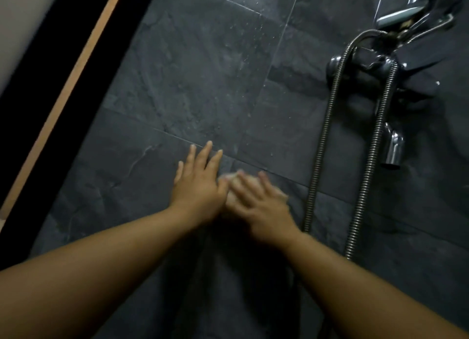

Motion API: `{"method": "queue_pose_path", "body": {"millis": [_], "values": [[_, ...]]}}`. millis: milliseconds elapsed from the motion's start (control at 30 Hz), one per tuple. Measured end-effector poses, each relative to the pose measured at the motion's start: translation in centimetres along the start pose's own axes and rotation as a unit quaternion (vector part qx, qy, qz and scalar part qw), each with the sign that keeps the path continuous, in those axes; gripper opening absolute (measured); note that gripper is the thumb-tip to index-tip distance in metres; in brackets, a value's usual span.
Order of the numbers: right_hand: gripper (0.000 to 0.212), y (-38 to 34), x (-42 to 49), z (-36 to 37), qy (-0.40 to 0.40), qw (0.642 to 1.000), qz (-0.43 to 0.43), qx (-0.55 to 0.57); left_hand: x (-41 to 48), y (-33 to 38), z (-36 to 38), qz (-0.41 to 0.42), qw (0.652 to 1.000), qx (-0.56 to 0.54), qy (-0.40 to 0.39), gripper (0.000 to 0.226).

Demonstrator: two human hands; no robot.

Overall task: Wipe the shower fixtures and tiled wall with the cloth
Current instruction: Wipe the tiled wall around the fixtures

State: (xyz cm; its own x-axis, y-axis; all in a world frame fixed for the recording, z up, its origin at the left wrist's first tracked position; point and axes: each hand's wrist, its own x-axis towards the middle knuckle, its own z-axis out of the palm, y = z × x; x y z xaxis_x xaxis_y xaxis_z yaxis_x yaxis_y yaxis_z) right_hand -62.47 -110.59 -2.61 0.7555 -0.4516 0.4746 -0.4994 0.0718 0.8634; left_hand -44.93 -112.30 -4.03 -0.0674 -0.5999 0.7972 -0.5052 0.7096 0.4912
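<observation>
Dark slate tiles cover the wall (198, 79), speckled with small droplets. My left hand (199, 184) lies flat on the tile with its fingers spread and holds nothing. Right beside it, my right hand (264, 204) is blurred and presses a pale cloth (232, 186) against the wall; only a small part of the cloth shows under the fingers. The chrome mixer (365, 67), its spout (393, 148) and the looped metal hose (319, 145) hang on the wall to the right of both hands.
A chrome shower head and bracket (416, 11) sit at the top right. A black frame with an orange strip (76, 67) runs diagonally along the wall's left edge.
</observation>
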Motion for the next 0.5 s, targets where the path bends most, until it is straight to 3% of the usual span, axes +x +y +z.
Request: {"method": "queue_pose_path", "body": {"millis": [100, 167, 267, 367, 433, 500], "values": [[0.062, 0.3, 1.2, -0.6, 0.010, 0.980, 0.185, 0.069, 1.3, 1.2, 0.2, -0.016, 1.000, -0.026, 0.005, 0.058], [0.066, -2.0, 0.9, -0.3, 0.022, 0.969, 0.224, 0.098, 1.5, 1.3, 0.7, -0.025, 1.000, -0.019, 0.000, 0.058], [0.053, -2.9, -1.2, 0.7, 0.008, 0.996, 0.069, 0.061, 1.4, 0.7, 0.9, -0.011, 1.000, -0.006, -0.012, 0.057], [0.044, 1.0, -2.2, 0.7, 0.000, 0.992, -0.119, 0.031, 1.6, 0.2, 0.7, -0.008, 0.999, -0.006, -0.047, 0.058], [0.049, 4.6, -0.7, -0.1, 0.000, 0.994, -0.107, 0.004, 2.1, 0.2, 0.5, -0.006, 0.998, 0.013, -0.060, 0.059], [0.051, 7.5, 1.3, -1.1, 0.006, 0.999, 0.029, 0.030, 2.1, 0.1, 0.5, -0.008, 0.997, 0.015, -0.071, 0.061]]}}
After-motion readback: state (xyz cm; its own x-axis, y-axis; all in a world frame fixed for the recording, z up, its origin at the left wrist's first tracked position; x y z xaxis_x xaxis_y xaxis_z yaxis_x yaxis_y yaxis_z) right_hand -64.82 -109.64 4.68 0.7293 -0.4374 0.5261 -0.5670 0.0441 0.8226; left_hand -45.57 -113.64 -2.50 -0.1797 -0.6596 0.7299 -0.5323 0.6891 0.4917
